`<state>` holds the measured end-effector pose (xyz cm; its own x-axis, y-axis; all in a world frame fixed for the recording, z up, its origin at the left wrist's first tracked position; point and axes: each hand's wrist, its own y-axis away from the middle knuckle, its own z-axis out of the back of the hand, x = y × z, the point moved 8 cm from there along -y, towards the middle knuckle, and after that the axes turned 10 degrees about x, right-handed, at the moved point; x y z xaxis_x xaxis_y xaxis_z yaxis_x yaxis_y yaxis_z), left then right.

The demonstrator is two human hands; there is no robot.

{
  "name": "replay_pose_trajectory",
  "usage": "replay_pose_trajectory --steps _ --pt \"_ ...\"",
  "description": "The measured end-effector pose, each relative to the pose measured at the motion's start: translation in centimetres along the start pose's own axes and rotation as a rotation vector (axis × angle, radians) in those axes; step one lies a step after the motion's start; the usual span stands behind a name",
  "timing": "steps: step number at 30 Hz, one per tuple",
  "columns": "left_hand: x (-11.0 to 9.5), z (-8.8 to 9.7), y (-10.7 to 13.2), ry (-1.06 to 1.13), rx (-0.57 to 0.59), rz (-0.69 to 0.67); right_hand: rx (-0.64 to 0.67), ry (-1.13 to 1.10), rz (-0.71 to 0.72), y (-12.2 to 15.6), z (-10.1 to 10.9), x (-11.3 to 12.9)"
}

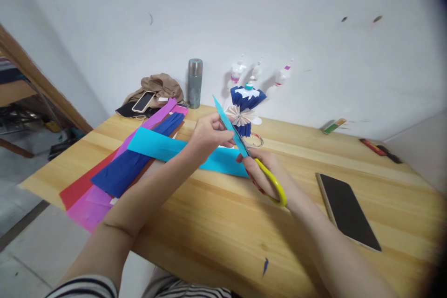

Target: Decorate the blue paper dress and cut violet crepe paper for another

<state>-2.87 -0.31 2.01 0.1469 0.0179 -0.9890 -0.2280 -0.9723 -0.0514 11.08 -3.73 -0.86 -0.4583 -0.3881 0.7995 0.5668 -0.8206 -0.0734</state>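
My left hand (208, 137) pinches a narrow strip of cyan paper (223, 116) that stands up edge-on above the table. My right hand (267, 174) grips yellow-handled scissors (270, 179), whose blades meet the lower end of that strip. Under both hands lies a wider cyan sheet (157, 145) on the wooden table (216, 228). It rests across a pile of dark blue, purple, pink and red paper sheets (122, 172) to the left.
A dark phone (349, 212) lies right of my right arm. At the back stand a grey flask (194, 83), folded blue-and-white paper figures (246, 104), glue bottles and a brown cloth with another phone (144, 101). A small blue scrap (265, 265) lies near the front edge.
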Motion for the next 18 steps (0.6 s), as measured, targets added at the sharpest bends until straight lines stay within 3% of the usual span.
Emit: replay_pose_trajectory --steps 12,18 --pt "0.3 -0.4 -0.1 0.016 0.047 0.007 0.055 -0.032 0.054 0.6 -0.2 1.3" --pt "0.6 -0.6 -0.2 0.017 0.1 0.001 0.072 -0.097 0.047 0.5 -0.3 0.6"
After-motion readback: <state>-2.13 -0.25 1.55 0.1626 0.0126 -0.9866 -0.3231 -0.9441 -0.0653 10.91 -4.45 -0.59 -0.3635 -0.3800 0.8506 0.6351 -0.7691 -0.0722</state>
